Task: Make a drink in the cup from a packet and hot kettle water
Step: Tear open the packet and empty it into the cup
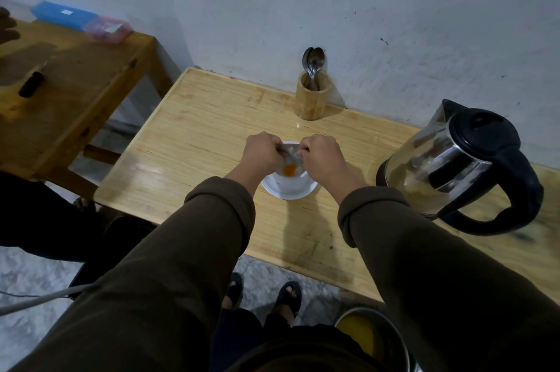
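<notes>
A white cup point(295, 182) stands on a white saucer point(285, 193) in the middle of the wooden table point(194, 141). Orange powder point(289, 170) lies inside the cup. My left hand point(262, 150) and my right hand point(321, 156) are side by side just above the cup, each pinching one end of a small silvery packet point(290, 149) held over its mouth. Most of the packet is hidden by my fingers. A steel kettle point(454, 165) with a black lid and handle stands at the right of the table, apart from the cup.
A bamboo holder point(312, 95) with spoons point(313, 64) stands against the wall behind the cup. A second wooden table point(75, 83) at left carries blue and pink boxes point(81, 21) and a dark object point(30, 83). A metal pot point(372, 335) sits on the floor by my feet.
</notes>
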Tool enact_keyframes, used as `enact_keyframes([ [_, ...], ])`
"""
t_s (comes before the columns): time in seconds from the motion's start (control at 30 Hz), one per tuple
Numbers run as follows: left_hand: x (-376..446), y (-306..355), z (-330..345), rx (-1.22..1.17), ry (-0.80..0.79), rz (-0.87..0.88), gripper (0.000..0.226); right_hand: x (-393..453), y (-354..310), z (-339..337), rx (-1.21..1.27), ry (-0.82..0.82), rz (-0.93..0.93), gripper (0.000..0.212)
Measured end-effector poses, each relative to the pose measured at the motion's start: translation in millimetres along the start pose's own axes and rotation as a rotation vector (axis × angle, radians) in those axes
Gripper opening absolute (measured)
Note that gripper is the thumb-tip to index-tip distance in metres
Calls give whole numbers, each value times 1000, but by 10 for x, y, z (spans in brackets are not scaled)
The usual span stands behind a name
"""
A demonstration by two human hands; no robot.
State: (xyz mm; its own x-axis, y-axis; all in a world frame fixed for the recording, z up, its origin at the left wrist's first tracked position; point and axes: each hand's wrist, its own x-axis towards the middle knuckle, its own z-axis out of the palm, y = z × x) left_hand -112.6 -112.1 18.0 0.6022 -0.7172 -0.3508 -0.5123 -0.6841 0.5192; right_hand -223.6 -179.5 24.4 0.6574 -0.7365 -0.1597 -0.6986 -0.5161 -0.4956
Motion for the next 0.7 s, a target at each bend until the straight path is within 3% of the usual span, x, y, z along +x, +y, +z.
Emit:
enact_keyframes([
  [0.53, -32, 44, -14, 76, 32, 68, 19, 3, -3, -8, -17, 40, -31, 17],
  [0.7, -13, 49, -15, 125, -2, 105, 32, 22, 6, 45, 46, -1, -41, 14],
])
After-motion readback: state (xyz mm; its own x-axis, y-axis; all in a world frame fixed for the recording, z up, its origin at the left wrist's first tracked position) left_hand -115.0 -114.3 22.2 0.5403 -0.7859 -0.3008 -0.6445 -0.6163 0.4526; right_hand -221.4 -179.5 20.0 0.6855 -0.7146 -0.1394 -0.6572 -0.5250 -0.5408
